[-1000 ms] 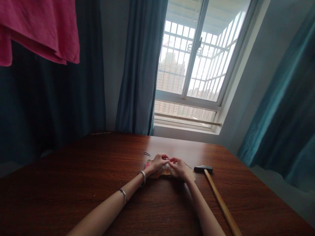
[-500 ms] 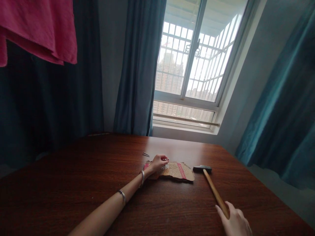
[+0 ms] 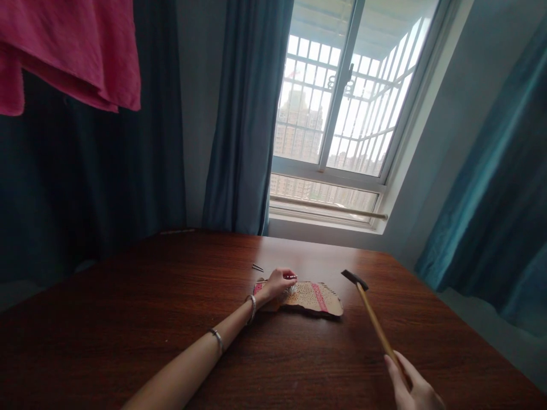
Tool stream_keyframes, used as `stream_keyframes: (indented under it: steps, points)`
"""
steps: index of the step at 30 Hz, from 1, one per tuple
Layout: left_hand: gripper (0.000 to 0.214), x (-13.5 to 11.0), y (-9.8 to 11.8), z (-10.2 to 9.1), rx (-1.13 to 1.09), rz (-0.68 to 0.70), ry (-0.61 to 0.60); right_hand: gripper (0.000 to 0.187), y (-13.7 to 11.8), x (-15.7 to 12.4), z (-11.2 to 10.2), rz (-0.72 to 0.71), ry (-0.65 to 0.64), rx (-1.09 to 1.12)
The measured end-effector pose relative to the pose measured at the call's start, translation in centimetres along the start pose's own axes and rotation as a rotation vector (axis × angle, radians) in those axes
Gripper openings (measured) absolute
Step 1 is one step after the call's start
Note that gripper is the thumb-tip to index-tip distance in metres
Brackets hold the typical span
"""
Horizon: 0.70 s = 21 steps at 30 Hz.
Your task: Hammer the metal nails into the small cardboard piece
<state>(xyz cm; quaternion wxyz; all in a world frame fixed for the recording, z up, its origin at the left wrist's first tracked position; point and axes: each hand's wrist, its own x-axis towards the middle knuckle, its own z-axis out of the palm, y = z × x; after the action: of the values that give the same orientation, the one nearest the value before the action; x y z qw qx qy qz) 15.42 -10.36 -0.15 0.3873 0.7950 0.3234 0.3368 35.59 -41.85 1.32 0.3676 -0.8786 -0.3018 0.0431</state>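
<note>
**Poised hammer right of the cardboard**

Pinching a tiny piece onto the cardboard with the left hand, far on the counter. Gripping the hammer's handle end in the right hand, near right; long axis running far-left, head off the counter.

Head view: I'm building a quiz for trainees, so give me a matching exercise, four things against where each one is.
1 hammer
2 left hand
3 thin metal pins
4 pink cloth

A hanging at the top left
B lying loose on the table, beyond the board
C resting on the dotted board
D gripped near the handle end by the right hand

Pairs: 1-D, 2-C, 3-B, 4-A
</note>
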Motion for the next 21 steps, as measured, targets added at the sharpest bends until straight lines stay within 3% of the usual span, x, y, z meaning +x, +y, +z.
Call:
stream_keyframes:
  steps: [4, 8, 14, 21]
  points:
    - [0.025, -0.2, 0.2, -0.1, -0.007, 0.017, 0.0, 0.058, -4.0, -1.6, 0.6, 0.016, -0.178, 0.58]
    - [0.025, -0.4, 0.7, -0.3, -0.009, 0.031, 0.012, 0.062, -7.9, -3.4, 0.7, 0.094, -0.399, 0.865]
    - [0.026, -0.5, 0.7, -0.3, 0.0, 0.038, 0.003, 0.063, -10.7, -4.3, 1.1, 0.055, -0.509, 0.927]
    - [0.028, -0.3, 0.3, -0.3, 0.02, 0.066, -0.012, 0.067, -10.8, -4.1, 2.0, 0.018, -0.545, 0.872]
